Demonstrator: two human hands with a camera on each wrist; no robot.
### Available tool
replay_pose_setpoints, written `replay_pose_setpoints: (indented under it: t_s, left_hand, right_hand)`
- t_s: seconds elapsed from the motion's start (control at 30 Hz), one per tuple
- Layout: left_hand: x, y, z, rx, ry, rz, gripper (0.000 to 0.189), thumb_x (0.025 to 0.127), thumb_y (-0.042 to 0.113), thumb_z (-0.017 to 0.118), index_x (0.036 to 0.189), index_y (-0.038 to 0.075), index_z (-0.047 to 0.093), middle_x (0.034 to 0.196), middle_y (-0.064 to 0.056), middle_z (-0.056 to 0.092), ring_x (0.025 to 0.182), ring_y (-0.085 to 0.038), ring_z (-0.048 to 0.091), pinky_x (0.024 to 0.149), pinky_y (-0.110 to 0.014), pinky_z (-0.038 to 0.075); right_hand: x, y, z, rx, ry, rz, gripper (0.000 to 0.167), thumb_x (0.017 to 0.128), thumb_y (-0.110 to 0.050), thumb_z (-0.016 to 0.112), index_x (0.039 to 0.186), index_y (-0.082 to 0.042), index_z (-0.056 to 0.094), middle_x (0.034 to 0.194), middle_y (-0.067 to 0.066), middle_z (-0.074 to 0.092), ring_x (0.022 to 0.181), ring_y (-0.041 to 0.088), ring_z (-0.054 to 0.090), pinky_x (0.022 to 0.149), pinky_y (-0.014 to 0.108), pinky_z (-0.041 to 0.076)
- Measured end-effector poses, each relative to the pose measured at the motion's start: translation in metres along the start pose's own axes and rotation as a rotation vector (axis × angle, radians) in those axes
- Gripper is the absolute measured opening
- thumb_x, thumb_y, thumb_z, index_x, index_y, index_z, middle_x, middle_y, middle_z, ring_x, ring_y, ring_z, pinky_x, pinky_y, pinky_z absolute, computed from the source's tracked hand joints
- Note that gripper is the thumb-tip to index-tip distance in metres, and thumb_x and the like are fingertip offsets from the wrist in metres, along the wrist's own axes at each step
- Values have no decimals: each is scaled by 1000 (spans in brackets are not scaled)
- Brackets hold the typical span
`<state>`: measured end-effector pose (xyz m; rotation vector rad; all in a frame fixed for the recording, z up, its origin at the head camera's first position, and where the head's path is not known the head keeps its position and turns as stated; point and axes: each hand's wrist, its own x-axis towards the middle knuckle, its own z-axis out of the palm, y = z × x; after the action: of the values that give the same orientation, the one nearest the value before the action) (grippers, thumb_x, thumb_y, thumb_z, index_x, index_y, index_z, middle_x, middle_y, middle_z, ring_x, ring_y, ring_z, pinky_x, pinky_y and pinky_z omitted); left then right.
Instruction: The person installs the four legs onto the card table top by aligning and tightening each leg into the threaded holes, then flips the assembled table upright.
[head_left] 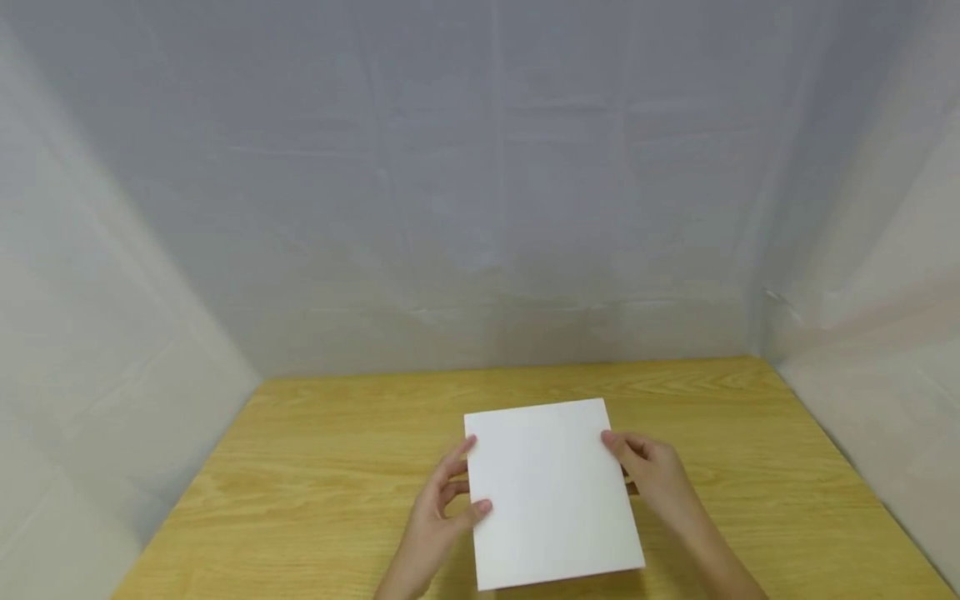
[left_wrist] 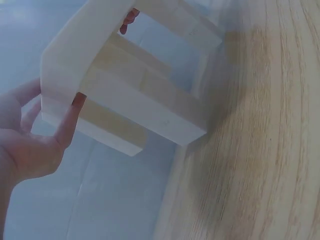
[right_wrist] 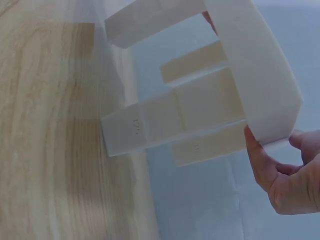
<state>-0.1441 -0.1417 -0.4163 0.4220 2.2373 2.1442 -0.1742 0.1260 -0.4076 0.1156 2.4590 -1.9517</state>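
A white stool-shaped piece (head_left: 555,492) has a flat rectangular top, seen from above in the head view. Several blocky legs (left_wrist: 165,115) reach down from the top toward the table in both wrist views. My left hand (head_left: 435,517) holds its left edge, thumb on the upper face and other fingers along the side. On the opposite edge, my right hand (head_left: 652,471) pinches the top, with the thumb above and fingers partly hidden below. Small dark marks show on two legs (right_wrist: 150,125) in the right wrist view. Leg ends are close over the tabletop.
The wooden table (head_left: 337,467) spreads around the piece on all sides. Pale sheeting hangs as a back wall (head_left: 480,208) behind it, with side walls at left (head_left: 90,350) and right (head_left: 885,350).
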Motion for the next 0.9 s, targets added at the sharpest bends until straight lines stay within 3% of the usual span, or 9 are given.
replay_pose_setpoints:
  t_s: [0.17, 0.37, 0.57, 0.9]
  left_hand:
    - [0, -2, -4, -13, -43, -7, 57, 83, 7, 67, 135, 5, 43, 122, -19, 43, 100, -29, 50, 79, -32, 51]
    - [3, -2, -7, -87, -35, -70, 59, 84, 7, 65, 138, 7, 40, 117, -19, 42, 99, -26, 51, 77, -35, 52]
    - [10, -2, -13, -101, -74, -122, 59, 86, 10, 63, 140, 9, 38, 116, -18, 41, 96, -24, 52, 76, -38, 51]
    - [25, -3, -20, -55, -169, -205, 63, 85, 14, 65, 141, 14, 36, 129, -24, 33, 102, -26, 49, 79, -40, 48]
  right_hand:
    - [1, -1, -6, 69, -101, -30, 50, 92, -32, 55, 126, 2, 44, 90, 13, 64, 74, 25, 63, 67, 37, 55]
    - [1, 1, -21, 142, -362, -125, 70, 90, -17, 59, 147, -16, 18, 111, 23, 53, 95, 31, 57, 80, 41, 50]
    - [1, 8, -31, 162, -573, -159, 68, 87, -7, 60, 145, -14, 27, 127, 28, 35, 103, 33, 52, 78, 44, 50]
    - [3, 13, -30, 200, -575, -82, 70, 88, -10, 60, 147, -12, 22, 125, 27, 36, 100, 31, 54, 77, 44, 51]
